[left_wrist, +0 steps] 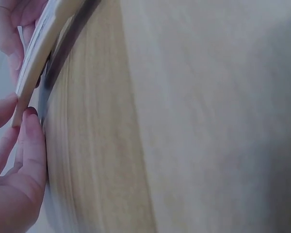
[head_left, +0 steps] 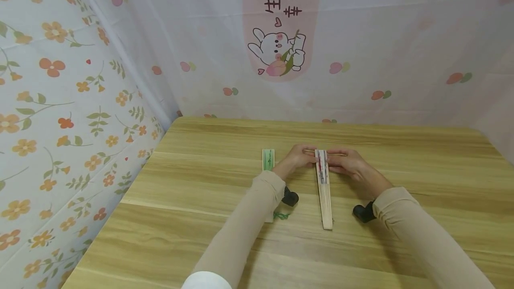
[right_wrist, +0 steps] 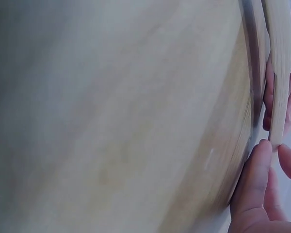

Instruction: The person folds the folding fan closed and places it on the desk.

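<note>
A folded hand fan with pale wooden ribs and a printed upper part lies lengthwise on the table. At its far end, my left hand pinches the left side between thumb and fingers. My right hand pinches the same end from the right. In the left wrist view, the fan runs up from the left fingertips, the other hand beyond it. The right wrist view shows the fan's edge between the right thumb and finger. A green folded fan lies left of it, partly hidden by my left forearm.
The wooden table reaches back to a white printed curtain. A flowered cloth hangs along the left. A green tassel lies near the lower end of the green fan. Black wrist mounts stick out below both wrists.
</note>
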`<state>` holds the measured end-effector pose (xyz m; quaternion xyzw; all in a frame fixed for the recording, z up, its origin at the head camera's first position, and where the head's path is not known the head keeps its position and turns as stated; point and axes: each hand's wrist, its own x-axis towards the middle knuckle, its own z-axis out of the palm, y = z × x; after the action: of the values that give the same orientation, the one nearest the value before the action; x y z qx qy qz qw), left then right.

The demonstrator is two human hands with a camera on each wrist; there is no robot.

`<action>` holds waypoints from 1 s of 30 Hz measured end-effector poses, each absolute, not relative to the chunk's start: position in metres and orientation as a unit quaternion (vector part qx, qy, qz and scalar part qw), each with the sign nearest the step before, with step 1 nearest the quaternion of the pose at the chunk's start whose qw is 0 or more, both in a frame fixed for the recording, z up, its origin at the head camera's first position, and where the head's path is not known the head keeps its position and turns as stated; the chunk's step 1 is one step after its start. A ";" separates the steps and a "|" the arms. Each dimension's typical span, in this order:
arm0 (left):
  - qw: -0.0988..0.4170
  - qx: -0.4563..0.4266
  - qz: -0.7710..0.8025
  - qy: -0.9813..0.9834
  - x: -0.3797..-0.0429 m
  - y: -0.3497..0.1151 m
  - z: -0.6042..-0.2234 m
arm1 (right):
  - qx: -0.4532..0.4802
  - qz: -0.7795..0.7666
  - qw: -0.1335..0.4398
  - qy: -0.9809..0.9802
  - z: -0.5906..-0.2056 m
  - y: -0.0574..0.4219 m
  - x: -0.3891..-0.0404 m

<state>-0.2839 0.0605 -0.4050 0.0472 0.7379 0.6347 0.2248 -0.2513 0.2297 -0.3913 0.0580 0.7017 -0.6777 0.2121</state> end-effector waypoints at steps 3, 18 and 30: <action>0.220 0.041 0.640 0.736 -0.284 0.061 -0.406 | 0.059 -0.676 0.213 0.703 -0.390 0.229 -0.251; 0.209 0.043 0.646 0.733 -0.282 0.060 -0.406 | 0.058 -0.650 0.203 0.730 -0.393 0.228 -0.253; 0.213 0.045 0.645 0.732 -0.280 0.059 -0.404 | 0.055 -0.646 0.206 0.733 -0.390 0.230 -0.250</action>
<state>-0.2795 0.0593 -0.4038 0.0448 0.7323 0.6454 0.2129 -0.2504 0.2296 -0.3899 0.0546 0.7333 -0.6455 0.2063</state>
